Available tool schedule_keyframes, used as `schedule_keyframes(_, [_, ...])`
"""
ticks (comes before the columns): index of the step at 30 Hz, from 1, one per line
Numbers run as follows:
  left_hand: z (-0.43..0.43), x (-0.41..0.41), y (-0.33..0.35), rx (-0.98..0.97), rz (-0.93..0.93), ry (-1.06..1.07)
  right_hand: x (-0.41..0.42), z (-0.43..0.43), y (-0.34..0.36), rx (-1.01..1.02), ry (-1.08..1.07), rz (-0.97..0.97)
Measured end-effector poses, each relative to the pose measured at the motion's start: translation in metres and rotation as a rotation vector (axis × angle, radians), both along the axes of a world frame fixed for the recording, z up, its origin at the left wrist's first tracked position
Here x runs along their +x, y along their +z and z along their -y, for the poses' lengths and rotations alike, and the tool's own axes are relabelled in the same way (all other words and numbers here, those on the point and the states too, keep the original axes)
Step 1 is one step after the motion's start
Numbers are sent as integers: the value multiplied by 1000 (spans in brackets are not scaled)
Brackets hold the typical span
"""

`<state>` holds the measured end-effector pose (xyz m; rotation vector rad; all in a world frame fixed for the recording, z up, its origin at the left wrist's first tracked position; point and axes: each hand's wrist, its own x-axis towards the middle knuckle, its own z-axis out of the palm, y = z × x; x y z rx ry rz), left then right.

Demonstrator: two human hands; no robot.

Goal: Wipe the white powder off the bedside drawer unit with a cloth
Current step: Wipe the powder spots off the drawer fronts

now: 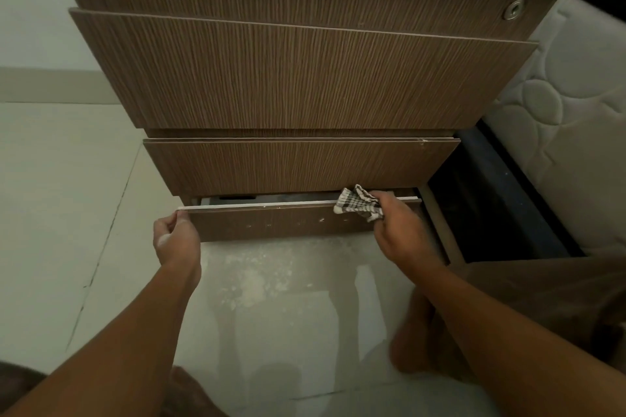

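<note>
Forearms, two, nearest my view, reaching toward the bedside drawer unit [305, 78]. Left hand [176, 237]: fingers curled, pinching the top left corner of the bottom drawer [288, 222] (slightly pulled out). Right hand [399, 230]: fingers closed round a checked cloth [359, 205], pressed on that drawer's top edge near its right end. White powder [257, 276]: I see it scattered on the floor [67, 179] below.
</note>
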<state>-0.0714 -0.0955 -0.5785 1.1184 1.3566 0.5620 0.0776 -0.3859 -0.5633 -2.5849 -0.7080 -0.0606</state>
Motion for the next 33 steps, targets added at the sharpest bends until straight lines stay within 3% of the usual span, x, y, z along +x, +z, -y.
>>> schedule_keyframes(17, [-1,-22,-10,-106,139,-101,-83,-167,-4,111,237,-76])
schedule_keyframes(29, [-10,-32,-14,-191,196,-116,-111,-265,17,18,489,-331])
schedule_keyframes(33, [-11,-35,-12,-207,227,-109,-113,-269,23,131,515,-371])
